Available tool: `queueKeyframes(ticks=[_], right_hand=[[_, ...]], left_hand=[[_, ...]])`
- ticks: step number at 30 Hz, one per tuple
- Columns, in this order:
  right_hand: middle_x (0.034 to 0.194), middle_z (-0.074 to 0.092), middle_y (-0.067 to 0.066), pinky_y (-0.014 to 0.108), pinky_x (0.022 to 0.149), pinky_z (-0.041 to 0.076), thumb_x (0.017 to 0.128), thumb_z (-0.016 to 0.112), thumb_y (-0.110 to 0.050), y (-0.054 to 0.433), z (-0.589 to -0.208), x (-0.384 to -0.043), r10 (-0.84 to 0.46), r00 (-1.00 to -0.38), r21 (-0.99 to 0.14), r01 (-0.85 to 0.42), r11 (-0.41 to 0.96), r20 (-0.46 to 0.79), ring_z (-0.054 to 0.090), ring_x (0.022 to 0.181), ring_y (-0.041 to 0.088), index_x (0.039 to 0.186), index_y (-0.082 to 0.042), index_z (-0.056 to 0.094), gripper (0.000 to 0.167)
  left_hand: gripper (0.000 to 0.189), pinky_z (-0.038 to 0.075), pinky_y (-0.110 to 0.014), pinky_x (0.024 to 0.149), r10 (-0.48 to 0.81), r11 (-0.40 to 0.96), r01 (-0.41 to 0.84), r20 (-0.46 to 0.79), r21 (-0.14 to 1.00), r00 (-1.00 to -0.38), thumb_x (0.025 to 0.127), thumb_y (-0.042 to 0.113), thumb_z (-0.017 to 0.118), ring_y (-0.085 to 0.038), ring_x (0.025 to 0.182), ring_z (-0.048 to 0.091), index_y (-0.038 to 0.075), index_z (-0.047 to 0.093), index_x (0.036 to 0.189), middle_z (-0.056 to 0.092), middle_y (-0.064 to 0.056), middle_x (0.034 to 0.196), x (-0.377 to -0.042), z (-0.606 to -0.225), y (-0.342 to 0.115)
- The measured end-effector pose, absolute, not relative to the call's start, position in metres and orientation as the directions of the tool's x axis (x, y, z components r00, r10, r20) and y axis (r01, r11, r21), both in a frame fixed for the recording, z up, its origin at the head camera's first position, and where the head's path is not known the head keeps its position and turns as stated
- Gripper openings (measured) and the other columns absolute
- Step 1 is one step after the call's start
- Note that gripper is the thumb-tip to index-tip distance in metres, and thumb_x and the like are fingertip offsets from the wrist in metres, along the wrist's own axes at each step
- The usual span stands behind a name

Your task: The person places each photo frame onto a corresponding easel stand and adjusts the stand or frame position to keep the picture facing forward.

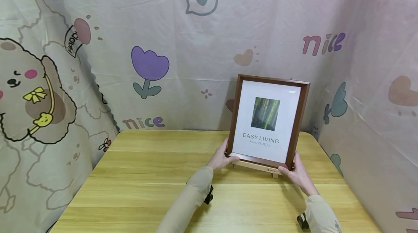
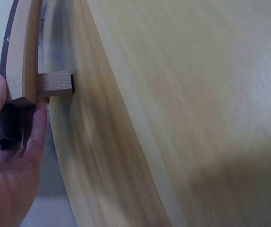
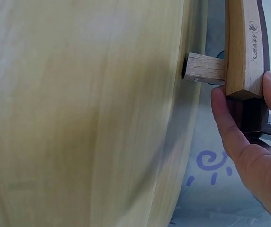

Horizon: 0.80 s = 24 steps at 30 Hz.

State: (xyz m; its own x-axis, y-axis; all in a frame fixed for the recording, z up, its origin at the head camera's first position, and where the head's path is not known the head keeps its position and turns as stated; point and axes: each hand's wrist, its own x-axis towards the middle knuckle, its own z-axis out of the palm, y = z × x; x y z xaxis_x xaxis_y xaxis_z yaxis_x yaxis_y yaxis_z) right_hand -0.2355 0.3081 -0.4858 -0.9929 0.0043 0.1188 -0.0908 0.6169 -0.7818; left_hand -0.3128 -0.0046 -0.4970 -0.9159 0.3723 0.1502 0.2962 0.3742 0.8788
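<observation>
A brown picture frame (image 1: 267, 120) with a white "EASY LIVING" insert leans back on a small wooden easel (image 1: 258, 166) at the right of the table. My left hand (image 1: 222, 156) grips the frame's lower left corner, thumb on the front and fingers behind. At the lower right corner my right hand (image 1: 295, 175) grips it the same way. In the left wrist view, the easel's light wooden ledge (image 2: 22, 61) runs along the frame's bottom edge beside my thumb. The right wrist view shows the ledge's printed end (image 3: 244, 52) and a short easel foot (image 3: 205, 68).
The yellow wood-grain table (image 1: 156, 175) spreads out to the left and in front of the frame. A patterned cloth (image 1: 196, 44) hangs close behind the table and along both sides. Dark wrist straps (image 1: 209, 195) sit below both sleeves.
</observation>
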Motion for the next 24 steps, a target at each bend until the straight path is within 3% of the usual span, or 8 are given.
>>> queueKeyframes(ticks=[12, 24], right_hand=[[0.146, 0.036, 0.042, 0.062, 0.107, 0.044, 0.094, 0.069, -0.008, 0.3074, -0.4873, -0.2356, 0.011, -0.994, -0.793, -0.081, 0.604, 0.110, 0.048, 0.126, 0.061, 0.156, 0.007, 0.006, 0.090], [0.139, 0.043, 0.043, 0.051, 0.099, 0.051, 0.092, 0.071, -0.005, 0.3042, -0.4858, -0.2339, 0.019, -0.989, -0.788, -0.108, 0.606, 0.150, 0.054, 0.121, 0.060, 0.154, 0.007, 0.009, 0.088]], left_hand=[[0.097, 0.032, -0.056, 0.123, 0.372, 0.395, 0.271, 0.116, 0.878, -0.921, 0.091, 0.023, 0.076, -0.042, 0.148, 0.036, 0.010, 0.011, 0.163, 0.030, -0.020, 0.164, -0.3105, -0.4939, -0.0051], [0.097, 0.035, -0.057, 0.120, 0.379, 0.389, 0.286, 0.131, 0.876, -0.916, 0.091, 0.024, 0.076, -0.042, 0.143, 0.043, 0.012, 0.012, 0.163, 0.037, -0.022, 0.160, -0.3116, -0.4961, -0.0061]])
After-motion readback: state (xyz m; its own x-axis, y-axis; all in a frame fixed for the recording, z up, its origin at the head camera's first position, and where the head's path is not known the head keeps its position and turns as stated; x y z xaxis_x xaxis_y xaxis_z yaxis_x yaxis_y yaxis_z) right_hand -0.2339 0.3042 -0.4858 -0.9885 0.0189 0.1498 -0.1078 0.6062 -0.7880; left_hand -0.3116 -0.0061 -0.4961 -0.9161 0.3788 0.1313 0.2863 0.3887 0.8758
